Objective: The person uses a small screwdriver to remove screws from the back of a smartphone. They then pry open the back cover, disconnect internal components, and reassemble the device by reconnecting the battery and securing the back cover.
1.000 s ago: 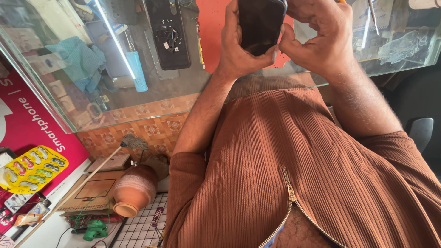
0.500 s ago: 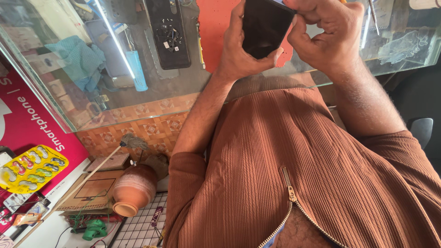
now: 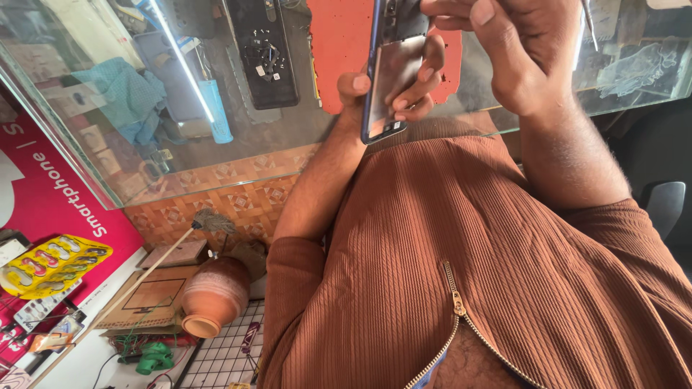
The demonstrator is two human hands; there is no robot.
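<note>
- A clay pot [image 3: 215, 297] lay on its side below the glass counter's [image 3: 238, 162] front edge.
- A dismantled black phone [image 3: 263, 50] lay on the counter, left of an orange mat [image 3: 342, 43].
- The left hand [image 3: 393, 90] gripped a smartphone [image 3: 389, 72], held edge-on above the counter's front edge.
- The right hand [image 3: 526, 50] pinched the smartphone's top and held a thin metal tool [image 3: 587, 21].

Both hands raised, left hand [image 3: 393, 90] curled (right hand [image 3: 530, 50] above).

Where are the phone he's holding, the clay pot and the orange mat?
phone [image 3: 389, 79]: head view, on its shiny back.
clay pot [image 3: 215, 294]: head view, on its round side.
orange mat [image 3: 342, 43]: head view, on its bare left part.
</note>
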